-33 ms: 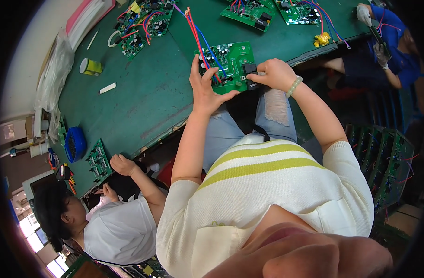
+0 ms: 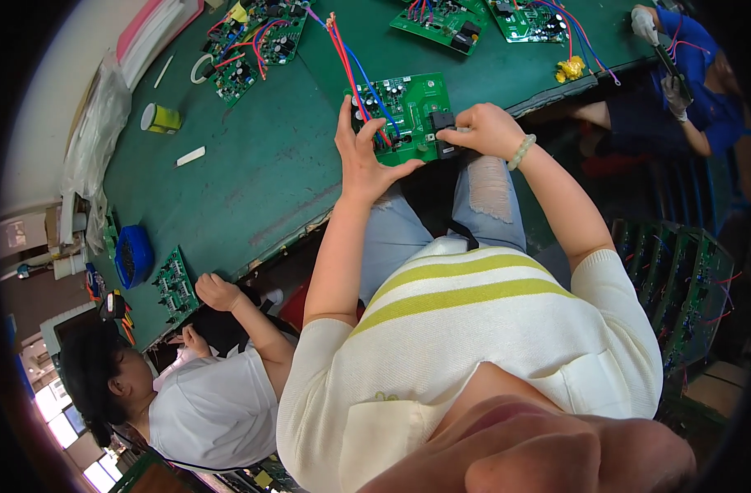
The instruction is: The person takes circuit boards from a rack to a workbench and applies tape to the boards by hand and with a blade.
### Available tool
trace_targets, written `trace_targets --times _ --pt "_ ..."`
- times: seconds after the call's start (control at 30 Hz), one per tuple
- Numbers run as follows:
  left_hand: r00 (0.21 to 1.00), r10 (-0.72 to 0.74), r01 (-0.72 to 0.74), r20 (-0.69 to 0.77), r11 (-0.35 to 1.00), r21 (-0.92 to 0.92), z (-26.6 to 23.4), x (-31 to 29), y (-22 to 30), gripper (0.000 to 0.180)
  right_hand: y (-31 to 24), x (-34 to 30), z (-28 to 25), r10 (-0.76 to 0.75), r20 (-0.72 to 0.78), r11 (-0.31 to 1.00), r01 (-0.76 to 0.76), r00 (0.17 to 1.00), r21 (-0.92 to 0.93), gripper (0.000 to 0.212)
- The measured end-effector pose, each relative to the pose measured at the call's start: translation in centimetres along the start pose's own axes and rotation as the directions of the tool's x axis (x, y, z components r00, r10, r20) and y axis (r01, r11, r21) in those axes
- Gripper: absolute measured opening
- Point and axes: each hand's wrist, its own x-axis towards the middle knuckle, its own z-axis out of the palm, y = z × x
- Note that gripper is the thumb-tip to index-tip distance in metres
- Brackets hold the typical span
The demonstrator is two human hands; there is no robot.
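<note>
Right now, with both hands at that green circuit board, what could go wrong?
The red wires rise beside the left hand's fingers, so they might snag and strain where they join the circuit board.

The board sits by the near edge of the table; if it slipped, it could drop toward the lap.

The right hand might knock the black block crooked.

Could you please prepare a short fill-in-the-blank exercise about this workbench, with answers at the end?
1. The left hand is at a circuit board coloured ____.
2. The long wires on it are red and ____.
3. A beaded bracelet circles the person's ____ wrist.
4. The co-worker in blue wears white ____.
Answers: green; blue; right; gloves.
</note>
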Motion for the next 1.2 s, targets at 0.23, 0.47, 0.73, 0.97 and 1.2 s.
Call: trace_targets --times 0.23,0.47,0.73,0.97,1.2 --pt "0.998 -0.065 0.064 -0.015 0.996 -0.067 -0.1 0.4 -0.1 0.095 3.8 -2.0 -1.5 0.508 0.007 0.401 -0.243 0.861 0.883 0.047" --pt "0.985 -0.166 0.166 0.038 0.986 0.01 -0.5 0.3 0.8 0.093 16.8 -3.7 -2.4 0.749 -0.354 0.653 -0.535 0.56 0.536 0.063" --pt "0.859 -0.349 0.188 0.375 0.896 0.401 -4.0 0.8 5.6 0.102 16.5 -4.7 -4.9 0.771 -0.414 0.554 -0.83 0.484 0.06 0.066" --pt "0.852 0.067 -0.325 0.518 0.845 0.425 -6.5 5.1 1.2 0.097 15.3 -6.8 -0.5 0.64 -0.543 0.752 -0.589 0.544 0.296 0.052" --pt "0.536 0.595 -0.721 0.599 0.691 -0.04 -6.0 8.7 -2.9 0.073 13.4 -10.7 0.9 0.622 -0.492 0.775 -0.389 0.61 0.497 0.043"
